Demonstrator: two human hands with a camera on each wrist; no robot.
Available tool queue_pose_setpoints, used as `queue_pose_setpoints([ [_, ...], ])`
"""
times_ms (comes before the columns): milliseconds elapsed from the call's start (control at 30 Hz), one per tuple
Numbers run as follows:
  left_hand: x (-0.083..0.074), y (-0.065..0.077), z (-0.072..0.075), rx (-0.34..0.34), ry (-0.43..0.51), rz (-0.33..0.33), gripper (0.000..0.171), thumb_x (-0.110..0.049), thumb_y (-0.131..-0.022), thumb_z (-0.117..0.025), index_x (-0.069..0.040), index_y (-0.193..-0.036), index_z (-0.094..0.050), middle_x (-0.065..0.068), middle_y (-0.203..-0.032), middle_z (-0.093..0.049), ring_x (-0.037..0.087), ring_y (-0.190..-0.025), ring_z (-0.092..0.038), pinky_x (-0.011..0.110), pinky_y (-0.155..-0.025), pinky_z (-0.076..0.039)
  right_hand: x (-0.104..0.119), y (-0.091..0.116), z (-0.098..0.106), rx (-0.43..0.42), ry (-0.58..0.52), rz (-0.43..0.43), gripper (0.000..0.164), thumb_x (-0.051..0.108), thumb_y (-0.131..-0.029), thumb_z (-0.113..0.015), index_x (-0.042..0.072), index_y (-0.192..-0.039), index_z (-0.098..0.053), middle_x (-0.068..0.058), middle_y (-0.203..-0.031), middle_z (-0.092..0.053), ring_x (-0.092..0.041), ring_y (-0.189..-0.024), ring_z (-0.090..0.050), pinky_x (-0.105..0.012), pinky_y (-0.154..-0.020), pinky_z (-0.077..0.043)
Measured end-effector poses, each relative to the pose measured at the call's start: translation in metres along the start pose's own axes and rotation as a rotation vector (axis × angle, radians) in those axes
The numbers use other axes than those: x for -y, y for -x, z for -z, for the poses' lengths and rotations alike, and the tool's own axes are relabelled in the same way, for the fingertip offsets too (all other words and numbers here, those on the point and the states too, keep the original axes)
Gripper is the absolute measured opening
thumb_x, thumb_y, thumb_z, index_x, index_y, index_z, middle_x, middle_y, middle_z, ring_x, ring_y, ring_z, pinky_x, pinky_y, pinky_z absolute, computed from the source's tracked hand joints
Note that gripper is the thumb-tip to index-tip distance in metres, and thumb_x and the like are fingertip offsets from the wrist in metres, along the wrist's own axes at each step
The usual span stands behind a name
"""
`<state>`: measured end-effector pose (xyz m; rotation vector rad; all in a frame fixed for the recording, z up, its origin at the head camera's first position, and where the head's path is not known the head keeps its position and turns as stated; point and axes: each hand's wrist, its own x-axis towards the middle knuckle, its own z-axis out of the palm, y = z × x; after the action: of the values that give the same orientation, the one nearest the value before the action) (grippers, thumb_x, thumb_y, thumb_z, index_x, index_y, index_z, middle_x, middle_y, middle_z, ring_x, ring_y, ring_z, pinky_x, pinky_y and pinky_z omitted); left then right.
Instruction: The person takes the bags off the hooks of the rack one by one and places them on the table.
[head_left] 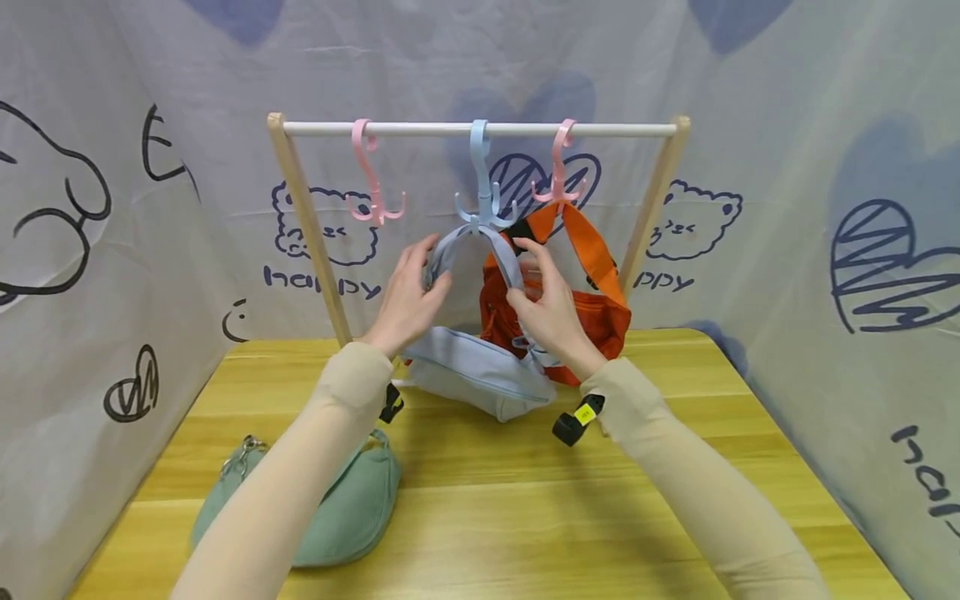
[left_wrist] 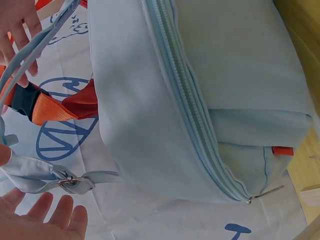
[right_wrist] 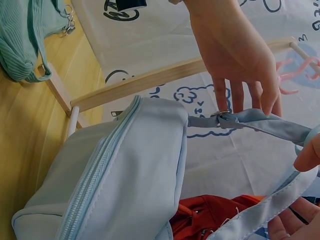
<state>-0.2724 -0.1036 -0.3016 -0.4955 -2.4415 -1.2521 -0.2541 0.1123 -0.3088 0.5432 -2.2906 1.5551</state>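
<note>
Head view, and both hands are up at the strap (head_left: 504, 255) of the blue bag (head_left: 480, 375): left hand (head_left: 411, 296) on one side, right hand (head_left: 551, 308) on the other, fingers loose and spread around it, neither one clenched. That strap peaks at a prong of the blue hook (head_left: 482, 179), the bag slung low beneath, and I can't tell whether its underside touches the surface (head_left: 487, 517).

Tight on the right! The orange bag (head_left: 596, 325) hangs from its pink hook (head_left: 558, 167) just behind that hand. More room on the left, a gap up to the other pink hook (head_left: 369, 179), with the green bag (head_left: 352, 517) lying nearer, partly under the left forearm. Bare wood stretches from the blue bag toward the surface's right edge.

Over to the left wrist: a red tag (left_wrist: 283, 150) on the bag's side, and a buckle (left_wrist: 71, 181) on the strap beside the left fingers, both hard to pick out from the head. Right wrist now, and it's got the rack's lower rod (right_wrist: 73, 121) running behind the blue bag.
</note>
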Motion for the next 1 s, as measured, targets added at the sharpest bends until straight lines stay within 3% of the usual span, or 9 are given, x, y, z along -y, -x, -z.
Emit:
queue_pose_setpoints([
  [200,-0.002,-0.006,-0.001,0.027,0.023,0.024,0.06,-0.025,-0.1,-0.053,-0.014,-0.156,-0.035,0.014,-0.153,-0.045,0.032,-0.138,-0.047,0.049,-0.117,-0.037,0.001,-0.006,-0.001,0.021,0.025,-0.01,0.064,0.007,-0.094,-0.054,0.023,-0.153,-0.037,-0.018,-0.136,-0.054,-0.035,-0.119,-0.057,-0.049,-0.1,-0.052],
  [467,-0.006,-0.008,-0.001,0.06,0.079,0.021,0.055,-0.027,-0.102,-0.052,-0.016,-0.153,-0.038,0.015,-0.152,-0.049,0.032,-0.136,-0.05,0.051,-0.116,-0.039,0.004,-0.012,-0.006,0.022,0.03,0.052,0.059,0.009,-0.095,-0.056,0.022,-0.15,-0.041,-0.02,-0.119,-0.057,-0.033,-0.104,-0.059,-0.033,-0.079,-0.048],
  [600,-0.007,-0.007,0.001,0.072,0.086,0.026,0.051,-0.027,-0.102,-0.053,-0.018,-0.151,-0.042,0.016,-0.141,-0.056,0.031,-0.122,-0.056,0.048,-0.105,-0.045,0.006,-0.015,-0.009,0.011,0.041,0.065,0.055,0.012,-0.096,-0.057,0.02,-0.149,-0.043,-0.02,-0.118,-0.058,-0.031,-0.093,-0.056,-0.032,-0.077,-0.044],
  [700,-0.009,-0.006,0.002,0.082,0.075,0.035,0.044,-0.028,-0.102,-0.053,-0.017,-0.144,-0.049,0.014,-0.119,-0.062,0.027,-0.101,-0.057,0.041,-0.089,-0.047,0.006,-0.017,-0.01,0.002,0.042,0.064,0.052,0.014,-0.098,-0.057,0.02,-0.148,-0.045,-0.02,-0.117,-0.059,-0.029,-0.091,-0.055,-0.033,-0.078,-0.042],
  [800,-0.011,-0.006,0.003,0.096,0.071,0.041,0.034,-0.029,-0.102,-0.053,-0.013,-0.132,-0.057,0.01,-0.097,-0.056,0.024,-0.084,-0.05,0.035,-0.075,-0.042,0.006,-0.019,-0.011,-0.005,0.037,0.066,0.049,0.016,-0.099,-0.058,0.02,-0.146,-0.048,-0.019,-0.113,-0.06,-0.028,-0.092,-0.054,-0.033,-0.078,-0.041],
  [1000,-0.016,-0.01,0.007,0.173,0.206,0.06,0.025,-0.026,-0.104,-0.052,-0.005,-0.111,-0.063,0.01,-0.095,-0.065,0.021,-0.083,-0.059,0.03,-0.074,-0.046,0.01,-0.026,-0.013,-0.019,0.004,0.076,0.04,0.021,-0.102,-0.057,0.015,-0.141,-0.053,-0.018,-0.105,-0.062,-0.031,-0.091,-0.059,-0.031,-0.081,-0.047],
])
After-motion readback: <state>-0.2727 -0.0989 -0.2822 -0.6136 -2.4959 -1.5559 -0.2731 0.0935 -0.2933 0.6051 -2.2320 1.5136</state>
